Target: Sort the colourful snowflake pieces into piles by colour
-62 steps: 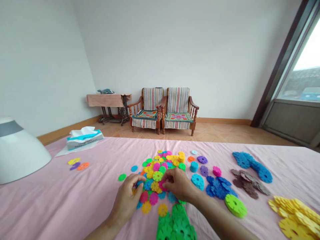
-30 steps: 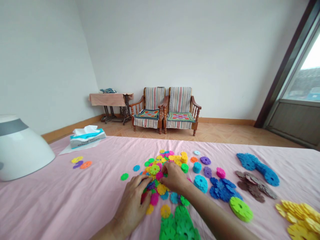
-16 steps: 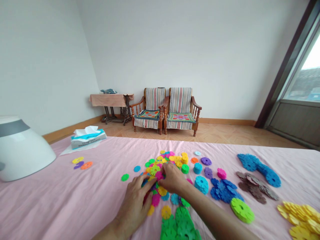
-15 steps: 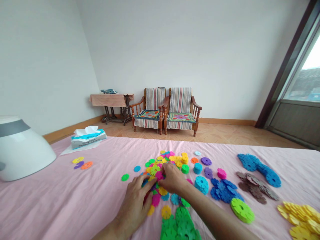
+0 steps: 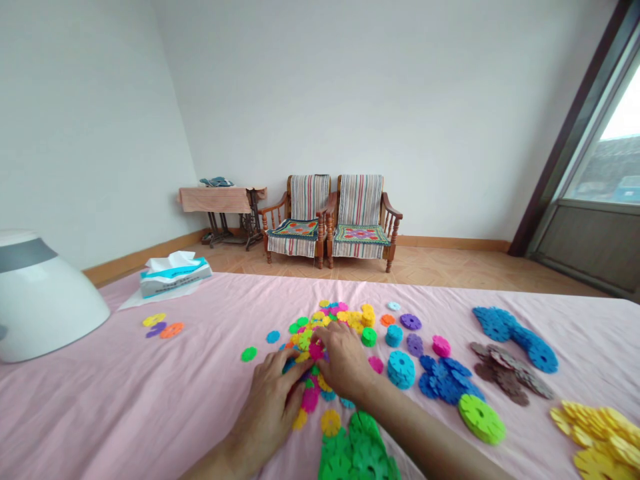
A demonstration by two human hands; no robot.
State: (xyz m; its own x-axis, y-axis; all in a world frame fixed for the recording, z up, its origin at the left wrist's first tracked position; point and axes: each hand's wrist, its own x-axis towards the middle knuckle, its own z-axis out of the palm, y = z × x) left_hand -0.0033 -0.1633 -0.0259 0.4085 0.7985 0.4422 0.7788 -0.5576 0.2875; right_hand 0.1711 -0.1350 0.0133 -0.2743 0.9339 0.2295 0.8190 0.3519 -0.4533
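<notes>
Both my hands are over a loose heap of small notched plastic discs [image 5: 320, 321] in mixed colours, on a pink cloth [image 5: 200, 373]. My left hand [image 5: 270, 393] rests at the heap's near left side, fingers and thumb apart; what lies under its fingers is partly hidden. My right hand [image 5: 346, 360] reaches in from the right with bent fingers. A magenta disc [image 5: 316, 351] shows between its index finger and thumb, close to my left fingertips. Nearer me is a pile of larger green discs [image 5: 357, 450], and an orange-yellow disc [image 5: 331, 423] lies beside it.
Rightward are a light-blue stack [image 5: 401, 370], dark-blue discs [image 5: 447, 380], a lime stack [image 5: 482, 419], brown discs [image 5: 507, 373], a blue row [image 5: 517, 337] and yellow discs [image 5: 600, 433]. At left stand a tissue box [image 5: 175, 277] and a white appliance [image 5: 47, 300].
My right index finger has moved left over the heap, and the hand has shifted slightly, uncovering a magenta disc to its right. My left hand stays nearly in place.
</notes>
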